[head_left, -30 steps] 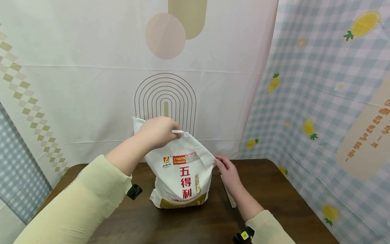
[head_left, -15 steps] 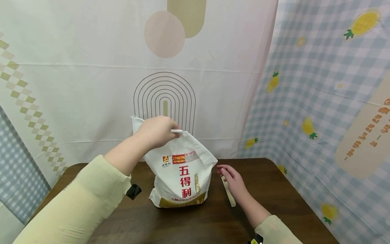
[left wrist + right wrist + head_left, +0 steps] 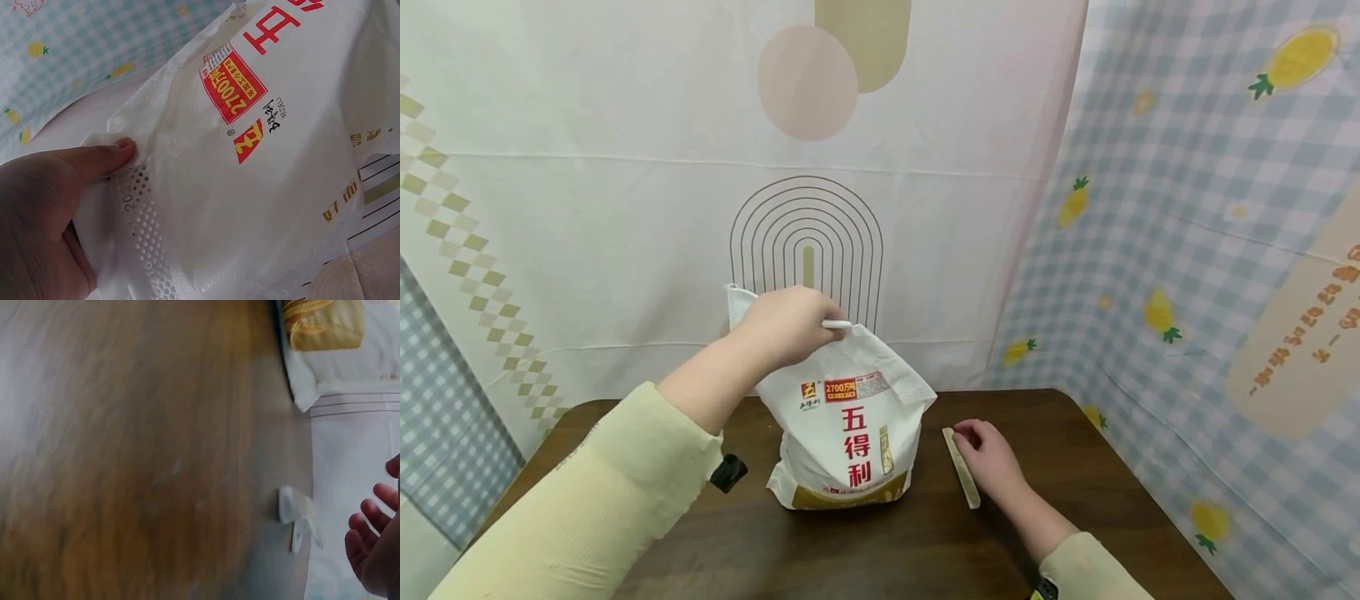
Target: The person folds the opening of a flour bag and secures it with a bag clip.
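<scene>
A white flour bag (image 3: 857,400) with red characters and a gold base stands on the table, its top leaning left. My left hand (image 3: 793,321) grips the bag's upper edge; the left wrist view has the thumb (image 3: 103,156) pressed on a folded white edge beside a perforated band. Right of the bag, a thin pale strip (image 3: 964,475) lies on the table. My right hand (image 3: 992,458) hovers beside the strip's far end, fingers loosely bent and holding nothing. In the right wrist view the fingers (image 3: 372,528) are apart from the foreshortened strip (image 3: 294,509).
The dark wooden table (image 3: 895,558) reaches back to a white patterned cloth (image 3: 625,250). A blue checked cloth with pineapples (image 3: 1150,250) hangs along the right side.
My right hand has let go of the bag's right corner and moved right and down to beside the pale strip. The left hand and the bag stay in place.
</scene>
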Action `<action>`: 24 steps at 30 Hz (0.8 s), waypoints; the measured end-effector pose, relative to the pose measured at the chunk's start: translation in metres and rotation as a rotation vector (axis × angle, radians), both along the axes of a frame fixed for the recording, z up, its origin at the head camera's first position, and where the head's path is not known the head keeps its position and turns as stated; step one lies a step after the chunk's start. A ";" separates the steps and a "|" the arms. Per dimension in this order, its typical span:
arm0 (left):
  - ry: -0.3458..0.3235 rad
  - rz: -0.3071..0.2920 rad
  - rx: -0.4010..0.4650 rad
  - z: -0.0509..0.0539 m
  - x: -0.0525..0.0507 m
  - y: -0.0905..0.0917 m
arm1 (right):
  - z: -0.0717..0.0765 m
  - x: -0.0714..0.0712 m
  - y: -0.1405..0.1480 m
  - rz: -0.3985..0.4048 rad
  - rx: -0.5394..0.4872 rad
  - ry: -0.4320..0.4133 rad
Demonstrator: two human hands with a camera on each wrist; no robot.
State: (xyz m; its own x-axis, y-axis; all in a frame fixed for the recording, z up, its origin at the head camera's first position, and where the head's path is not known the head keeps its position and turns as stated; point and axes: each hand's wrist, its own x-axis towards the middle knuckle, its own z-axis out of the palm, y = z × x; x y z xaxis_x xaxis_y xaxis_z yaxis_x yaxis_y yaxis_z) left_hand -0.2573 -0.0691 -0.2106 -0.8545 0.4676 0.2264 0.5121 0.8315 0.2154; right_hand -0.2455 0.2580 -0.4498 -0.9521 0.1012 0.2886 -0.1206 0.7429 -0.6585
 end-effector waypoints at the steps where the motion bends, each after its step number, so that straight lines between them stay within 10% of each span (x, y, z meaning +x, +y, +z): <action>1: 0.000 0.001 0.000 0.000 0.000 0.000 | -0.002 0.000 0.002 -0.006 0.029 -0.008; 24: 0.011 0.008 0.002 -0.003 -0.002 -0.001 | -0.013 -0.003 0.021 -0.110 0.294 -0.274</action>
State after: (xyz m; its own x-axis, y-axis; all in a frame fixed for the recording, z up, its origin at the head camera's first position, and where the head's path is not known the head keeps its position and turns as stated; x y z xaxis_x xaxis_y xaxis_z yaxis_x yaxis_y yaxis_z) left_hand -0.2593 -0.0698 -0.2141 -0.8558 0.4601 0.2364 0.5075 0.8353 0.2114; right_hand -0.2480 0.2789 -0.4631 -0.9858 0.1579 0.0578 0.1204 0.9027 -0.4130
